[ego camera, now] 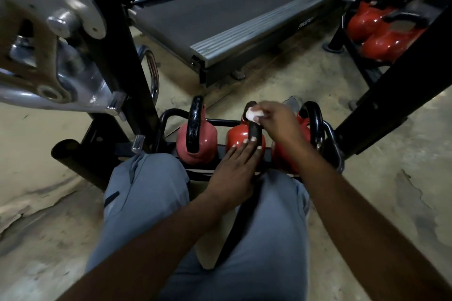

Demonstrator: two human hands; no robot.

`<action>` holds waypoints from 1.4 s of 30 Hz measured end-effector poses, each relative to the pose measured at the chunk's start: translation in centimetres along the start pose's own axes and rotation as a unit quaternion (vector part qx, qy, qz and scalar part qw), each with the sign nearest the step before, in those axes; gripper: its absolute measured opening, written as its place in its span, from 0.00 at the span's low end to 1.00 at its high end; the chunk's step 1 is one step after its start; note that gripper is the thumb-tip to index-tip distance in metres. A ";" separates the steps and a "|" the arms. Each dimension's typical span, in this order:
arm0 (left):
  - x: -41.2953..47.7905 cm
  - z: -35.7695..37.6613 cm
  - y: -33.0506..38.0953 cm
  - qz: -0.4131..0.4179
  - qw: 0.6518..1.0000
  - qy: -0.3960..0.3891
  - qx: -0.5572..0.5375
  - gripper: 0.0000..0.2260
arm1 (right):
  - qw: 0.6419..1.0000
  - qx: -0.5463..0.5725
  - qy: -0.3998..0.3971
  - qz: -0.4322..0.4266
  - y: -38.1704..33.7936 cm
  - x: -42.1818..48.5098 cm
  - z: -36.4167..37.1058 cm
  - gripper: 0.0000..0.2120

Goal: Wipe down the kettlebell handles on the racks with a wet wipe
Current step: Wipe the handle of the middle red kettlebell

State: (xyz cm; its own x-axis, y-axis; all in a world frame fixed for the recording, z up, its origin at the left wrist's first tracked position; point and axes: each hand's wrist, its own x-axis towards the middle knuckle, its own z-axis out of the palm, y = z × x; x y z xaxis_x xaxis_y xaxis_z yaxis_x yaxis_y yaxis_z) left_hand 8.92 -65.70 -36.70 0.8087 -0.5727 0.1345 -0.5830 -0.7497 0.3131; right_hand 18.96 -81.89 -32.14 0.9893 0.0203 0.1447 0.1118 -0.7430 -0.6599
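Right grip (275,122) pinches wipe (253,114) atop handle (254,131); left grip (232,168) flat against kettlebell (235,136).

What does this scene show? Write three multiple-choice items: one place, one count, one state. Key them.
1. Where is the wet wipe?
A. on the floor
B. on the middle kettlebell's handle
C. on a knee

2. How many red kettlebells stand on the low rack?
A. three
B. one
C. five

3. How is the left hand?
A. clenched in the air
B. pinching the wipe
C. fingers straight, resting on the middle kettlebell

Key: 1 B, the right hand holds it against the handle's top. 2 A, three stand side by side. 3 C, its straight fingers lie on the bell's near side.
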 end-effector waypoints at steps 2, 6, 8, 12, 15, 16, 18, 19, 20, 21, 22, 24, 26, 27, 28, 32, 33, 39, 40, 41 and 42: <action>0.8 -1.1 -0.4 0.004 0.999 0.034 -0.023 0.29 | 0.984 0.162 0.035 0.057 1.5 -0.9 0.7 0.08; 3.2 -1.6 -2.0 0.017 0.997 0.068 -0.021 0.23 | 0.957 0.237 -0.013 0.166 1.7 3.0 -0.2 0.09; 3.9 -1.5 -2.7 0.032 0.999 0.042 -0.011 0.25 | 0.979 0.138 -0.049 0.139 1.1 3.8 -1.4 0.13; 4.5 -0.8 -3.5 0.053 0.998 0.035 -0.003 0.27 | 0.959 -0.201 -0.183 -0.073 -1.9 4.1 -3.1 0.11; 4.9 -0.4 -3.4 0.048 0.997 0.060 -0.012 0.24 | 0.921 -0.256 -0.268 -0.117 -3.4 6.4 -2.7 0.12; 4.9 -0.5 -3.5 0.047 0.997 0.064 -0.016 0.23 | 0.927 -0.244 -0.266 -0.102 -3.0 7.4 -2.5 0.11; 4.7 -0.7 -3.6 0.049 0.996 0.076 -0.028 0.21 | 0.961 -0.181 -0.205 -0.041 -1.4 8.6 -2.5 0.11; 4.5 -0.7 -3.7 0.048 0.995 0.086 -0.034 0.21 | 0.979 -0.117 -0.170 0.005 -0.2 8.7 -2.7 0.12; 4.4 -0.7 -3.7 0.046 0.994 0.093 -0.042 0.20 | 0.988 -0.026 -0.141 0.057 1.0 8.3 -2.7 0.12; 4.4 -0.6 -3.6 0.043 0.993 0.097 -0.053 0.20 | 0.985 0.068 -0.121 0.104 2.1 7.4 -2.5 0.11; 4.5 -0.5 -3.6 0.039 0.992 0.099 -0.066 0.21 | 0.973 0.142 -0.112 0.140 2.9 6.5 -2.2 0.10; 5.0 -0.3 -3.4 0.033 0.990 0.104 -0.085 0.21 | 0.955 0.209 -0.113 0.177 4.0 5.7 -1.3 0.10; 5.4 -0.1 -3.4 0.029 0.990 0.105 -0.090 0.21 | 0.960 0.184 -0.113 0.177 4.2 6.7 -0.7 0.11; 5.4 -0.1 -3.5 0.027 0.990 0.103 -0.090 0.21 | 0.968 0.148 -0.119 0.166 3.9 7.6 -0.7 0.12; 5.4 0.0 -3.4 0.026 0.990 0.100 -0.091 0.21 | 0.976 0.097 -0.133 0.144 3.2 8.5 -0.9 0.13; 5.5 0.2 -3.2 0.019 0.991 0.101 -0.086 0.21 | 0.930 -0.221 -0.289 -0.058 -2.2 11.1 -1.8 0.15; 5.6 0.2 -3.1 0.016 0.991 0.103 -0.082 0.20 | 0.900 -0.277 -0.327 -0.085 -3.7 11.2 -1.6 0.14; 5.8 0.5 -3.5 0.016 0.990 0.097 -0.096 0.20 | 0.844 -0.379 -0.380 0.002 -5.1 13.3 1.9 0.07; 5.8 0.5 -3.5 0.016 0.991 0.094 -0.097 0.20 | 0.839 -0.387 -0.381 0.015 -5.0 13.5 2.6 0.08; 5.8 0.5 -3.5 0.015 0.991 0.092 -0.096 0.20 | 0.834 -0.395 -0.384 0.023 -4.8 13.8 3.2 0.09; 5.8 0.5 -3.4 0.013 0.991 0.092 -0.094 0.20 | 0.832 -0.395 -0.387 0.025 -4.7 14.0 3.5 0.10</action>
State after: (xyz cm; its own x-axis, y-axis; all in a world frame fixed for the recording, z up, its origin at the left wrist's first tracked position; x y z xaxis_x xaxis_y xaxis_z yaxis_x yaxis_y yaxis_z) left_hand 15.57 -66.62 -37.51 0.8037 -0.5089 0.3085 -0.5937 -0.6505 0.4736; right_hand 32.62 -75.74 -29.59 0.7888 0.1737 -0.5896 0.2746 -0.9578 0.0852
